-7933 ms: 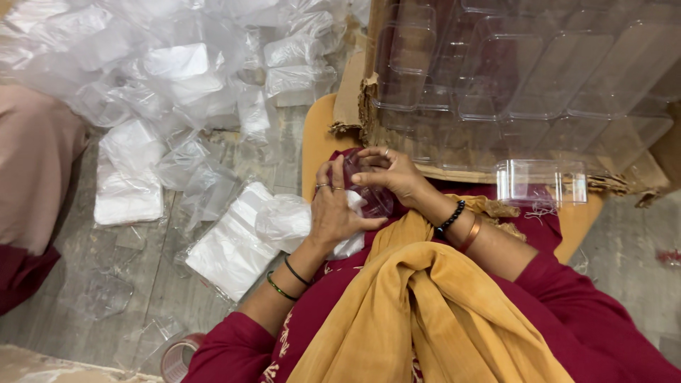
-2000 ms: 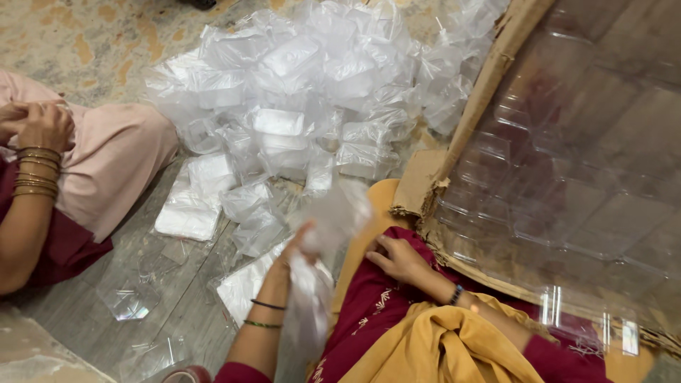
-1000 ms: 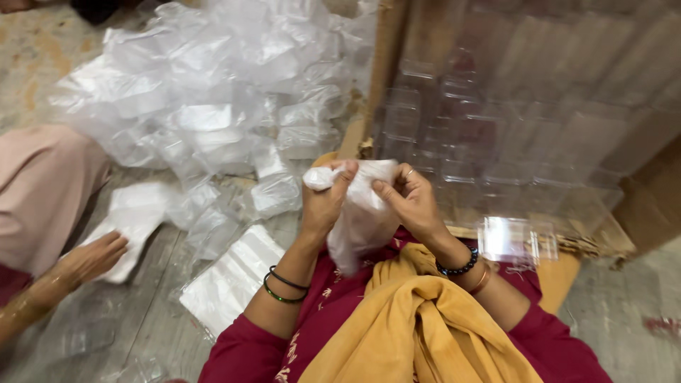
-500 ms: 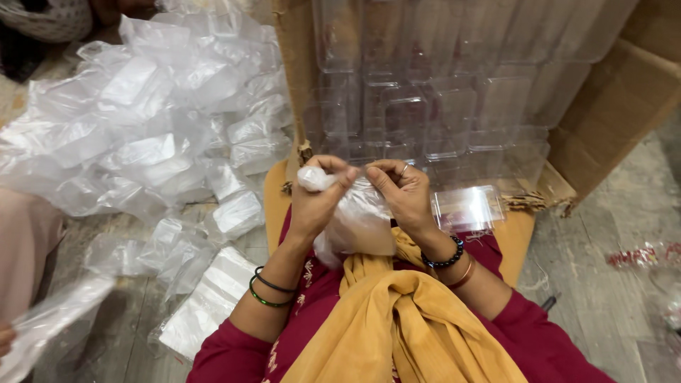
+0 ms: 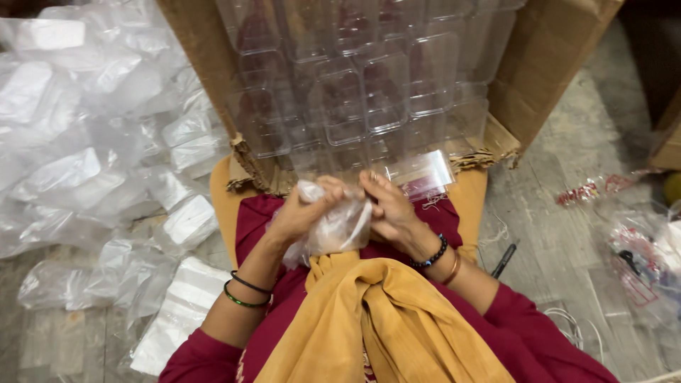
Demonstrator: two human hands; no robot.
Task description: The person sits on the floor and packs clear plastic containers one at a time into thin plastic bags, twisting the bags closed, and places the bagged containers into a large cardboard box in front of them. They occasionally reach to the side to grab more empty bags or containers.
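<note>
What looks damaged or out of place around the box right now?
The cardboard box of clear plastic cases has a torn, frayed lower edge. Clear plastic bags lie strewn in a loose heap on the floor beside it.

Soft even indoor light, glare on clear plastic, darker corners, slight blur.

A floor-level packing workshop: a cardboard carton (image 5: 213,71) of clear plastic boxes (image 5: 369,85) at top, heaped plastic bags (image 5: 85,142) left.
</note>
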